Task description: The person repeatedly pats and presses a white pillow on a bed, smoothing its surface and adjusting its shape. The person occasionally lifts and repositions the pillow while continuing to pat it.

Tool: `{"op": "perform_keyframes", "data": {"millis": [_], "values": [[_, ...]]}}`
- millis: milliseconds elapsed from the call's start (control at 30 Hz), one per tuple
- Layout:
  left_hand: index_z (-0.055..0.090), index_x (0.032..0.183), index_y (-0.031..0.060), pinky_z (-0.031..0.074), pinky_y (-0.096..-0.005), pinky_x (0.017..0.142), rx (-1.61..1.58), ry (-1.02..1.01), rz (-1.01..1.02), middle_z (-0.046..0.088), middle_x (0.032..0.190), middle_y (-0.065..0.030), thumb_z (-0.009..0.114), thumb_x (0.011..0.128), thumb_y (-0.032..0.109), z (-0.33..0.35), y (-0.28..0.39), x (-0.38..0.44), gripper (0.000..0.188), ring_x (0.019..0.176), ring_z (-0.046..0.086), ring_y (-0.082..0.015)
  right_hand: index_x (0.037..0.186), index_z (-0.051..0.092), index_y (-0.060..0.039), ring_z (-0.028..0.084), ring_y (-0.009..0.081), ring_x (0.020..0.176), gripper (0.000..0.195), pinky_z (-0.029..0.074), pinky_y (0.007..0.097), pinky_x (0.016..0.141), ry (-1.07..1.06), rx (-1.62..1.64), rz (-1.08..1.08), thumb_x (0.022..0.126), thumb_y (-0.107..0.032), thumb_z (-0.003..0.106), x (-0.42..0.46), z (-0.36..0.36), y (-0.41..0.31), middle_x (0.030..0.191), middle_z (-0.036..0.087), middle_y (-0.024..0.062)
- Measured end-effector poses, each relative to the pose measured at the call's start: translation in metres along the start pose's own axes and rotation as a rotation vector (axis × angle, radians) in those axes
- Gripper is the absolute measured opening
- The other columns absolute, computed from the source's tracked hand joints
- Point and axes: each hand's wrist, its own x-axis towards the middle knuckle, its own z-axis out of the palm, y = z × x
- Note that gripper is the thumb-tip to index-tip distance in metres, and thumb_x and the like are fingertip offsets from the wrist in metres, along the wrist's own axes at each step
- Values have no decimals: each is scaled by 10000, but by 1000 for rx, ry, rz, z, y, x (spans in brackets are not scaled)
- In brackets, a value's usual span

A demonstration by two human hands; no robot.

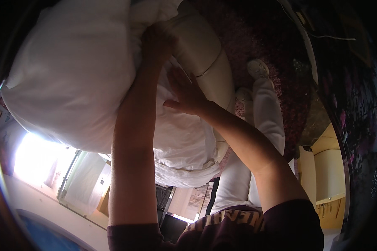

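A large white padded piece of bedding (78,72), perhaps a duvet or mattress, bulges up on the left. My left hand (157,42) reaches into the shadow between it and a cream padded bed frame (204,53). Blur and darkness hide its fingers, so a grip cannot be made out. Lower down, my right hand (187,92) lies against a white sheet (182,131) beside the frame's inner edge. Its fingers are stretched out and the thumb stands apart, with nothing held. The sheet is wrinkled and bunches into folds towards me.
My legs, in white trousers (268,116), stand beside the bed frame on a dark reddish-purple carpet (279,47). On the right are a light wooden cabinet (328,172) and a dark flower-patterned surface (361,119). A bright window (44,160) shines at the lower left.
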Motion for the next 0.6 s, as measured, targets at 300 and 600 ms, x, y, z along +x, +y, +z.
{"op": "perform_keyframes", "data": {"millis": [300, 600], "values": [[401, 1279, 0, 147, -539, 1041, 526, -680, 211, 385, 1314, -215, 432, 813, 316, -13, 28, -48, 564, 1215, 360, -342, 1357, 254, 21, 158, 303, 1349, 759, 95, 481, 1079, -46, 33, 10, 821, -440, 531, -8, 2, -7, 1433, 216, 182], [487, 1218, 52, 162, -576, 1026, 352, -415, 142, 452, 1269, -132, 491, 757, 264, 20, 21, -65, 508, 1204, 370, -294, 1381, 256, -65, 133, 268, 1360, 702, 164, 545, 1047, -141, 27, 43, 834, -416, 522, -13, 6, -5, 1464, 167, 127]]}}
